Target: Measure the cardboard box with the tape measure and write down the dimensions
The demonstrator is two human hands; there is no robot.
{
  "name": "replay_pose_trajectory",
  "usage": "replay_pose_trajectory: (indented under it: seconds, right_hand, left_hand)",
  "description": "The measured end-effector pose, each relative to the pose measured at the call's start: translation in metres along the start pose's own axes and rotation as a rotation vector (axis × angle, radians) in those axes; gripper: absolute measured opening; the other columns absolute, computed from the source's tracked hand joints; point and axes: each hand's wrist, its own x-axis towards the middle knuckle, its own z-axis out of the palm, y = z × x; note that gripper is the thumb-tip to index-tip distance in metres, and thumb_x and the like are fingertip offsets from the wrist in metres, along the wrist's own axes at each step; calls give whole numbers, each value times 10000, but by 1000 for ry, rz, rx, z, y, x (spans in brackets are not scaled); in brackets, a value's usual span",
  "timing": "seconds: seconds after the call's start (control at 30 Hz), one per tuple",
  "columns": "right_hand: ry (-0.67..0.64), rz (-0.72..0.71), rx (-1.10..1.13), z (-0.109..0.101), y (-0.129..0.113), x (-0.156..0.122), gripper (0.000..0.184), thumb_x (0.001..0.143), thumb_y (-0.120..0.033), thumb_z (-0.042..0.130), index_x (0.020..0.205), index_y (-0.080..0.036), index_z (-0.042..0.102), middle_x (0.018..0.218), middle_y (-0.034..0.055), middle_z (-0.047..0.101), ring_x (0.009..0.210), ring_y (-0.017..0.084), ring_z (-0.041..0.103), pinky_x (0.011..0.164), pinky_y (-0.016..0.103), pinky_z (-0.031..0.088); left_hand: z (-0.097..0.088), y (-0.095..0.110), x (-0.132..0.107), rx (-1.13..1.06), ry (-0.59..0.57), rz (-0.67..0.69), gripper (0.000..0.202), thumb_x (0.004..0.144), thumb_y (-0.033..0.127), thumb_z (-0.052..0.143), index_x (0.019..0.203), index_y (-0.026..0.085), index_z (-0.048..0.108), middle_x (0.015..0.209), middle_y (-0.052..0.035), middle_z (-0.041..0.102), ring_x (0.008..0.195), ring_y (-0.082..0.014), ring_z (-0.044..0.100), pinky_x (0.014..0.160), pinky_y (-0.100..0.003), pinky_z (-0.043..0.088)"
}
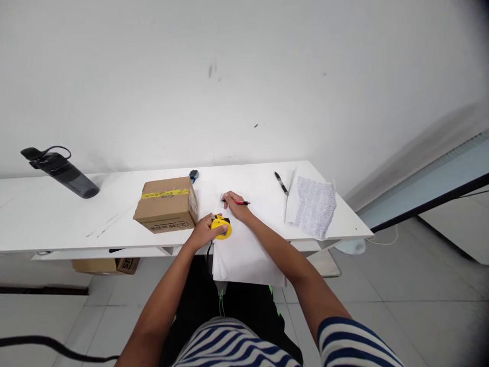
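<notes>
The right hand [235,200] is pinching a red-and-black pen [242,203] over the white paper [248,257], seemingly marking it, while the left hand [203,232] is holding a yellow tape measure [220,228] in a closed grip beside the cardboard box [162,204]. The next stroke is probably calling for steady paper. On the white surface [110,227], a dark bottle [71,176] is standing leftward and a black pen [281,183] is lying rightward, before a pale wall [244,86].

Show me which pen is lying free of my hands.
The black pen, on the table near the wrinkled sheet. The other, the red-trimmed pen, is held in your right hand.
</notes>
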Motion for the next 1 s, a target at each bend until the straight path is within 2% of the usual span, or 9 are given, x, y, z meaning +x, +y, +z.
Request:
replay_pose_trajectory:
  seconds: [0.1,0.23,0.4,0.53,0.7,0.83,1.0]
  right_hand:
    - [17,84,-31,4,0,-1,393,901,-535,418,692,-220,526,625,-21,570,639,142,528,653,269,412]
    - [51,83,-101,4,-2,1,441,854,-536,483,561,-224,378,595,-21,526,612,138,496,605,269,369]
    - [62,122,-133,7,-7,0,392,844,-451,481,564,-225,326,569,-36,490,600,126,474,598,266,340]
    - [26,127,-113,6,-8,-2,399,831,-463,491,566,-225,309,548,-46,433,571,118,427,572,267,309]
    - [39,101,-125,5,-6,-2,406,835,-482,476,571,-226,305,555,-42,444,573,121,418,571,273,302]
    - [98,122,-129,5,-4,-2,403,842,-481,468,574,-226,308,564,-40,453,578,122,419,568,270,298]
    - [38,122,-136,4,-2,-1,412,837,-501,477,576,-226,315,556,-48,430,574,123,409,566,269,306]
  left_hand:
    - [-1,3,0,59,-6,13,433,764,497,678,1059,181,714,1228,-96,670,1226,-294,568,1033,-404,445]
    - [-2,4,1,117,-8,19,412,767,483,672,1048,185,718,1270,-94,660,1319,-301,494,1132,-438,336]
    - [-2,2,2,121,-10,13,416,764,490,677,1048,189,721,1273,-98,662,1348,-310,468,1144,-452,318]
    - [-1,2,2,120,-15,29,399,774,476,678,1045,186,724,1261,-101,670,1320,-296,502,1162,-461,288]
    - [-1,5,1,95,-13,38,396,766,469,694,1041,186,725,1244,-99,679,1294,-291,525,1161,-468,294]
    - [-1,5,1,72,-3,28,397,762,467,700,1035,181,727,1248,-102,676,1225,-282,576,1140,-461,332]
    - [-1,5,1,56,2,7,410,733,469,721,1033,190,728,1222,-93,691,1303,-298,514,1154,-466,305]
